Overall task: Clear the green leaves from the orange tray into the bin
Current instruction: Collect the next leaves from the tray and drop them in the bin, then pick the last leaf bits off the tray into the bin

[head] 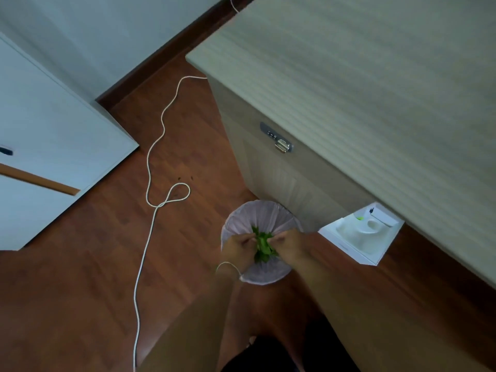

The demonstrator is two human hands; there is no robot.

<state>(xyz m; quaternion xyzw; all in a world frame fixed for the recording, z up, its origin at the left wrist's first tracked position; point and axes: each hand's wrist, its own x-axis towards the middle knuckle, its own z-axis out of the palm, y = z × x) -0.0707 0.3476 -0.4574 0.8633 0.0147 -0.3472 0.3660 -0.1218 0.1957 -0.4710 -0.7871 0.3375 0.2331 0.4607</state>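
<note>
A small round bin (261, 213) lined with a pale lilac bag stands on the wooden floor beside the cabinet. Over its mouth I hold a bunch of green leaves (262, 245) between both hands. My left hand (237, 249) grips the bunch from the left, with a thin white band on its wrist. My right hand (288, 247) grips it from the right. The leaves hang over the bag's opening. The orange tray is not in view.
A light wood cabinet (349, 89) with a metal latch (279, 142) fills the right. An open white box (362, 234) lies on the floor right of the bin. A white cord (150, 210) snakes over the floor. A white cupboard (53, 143) stands at left.
</note>
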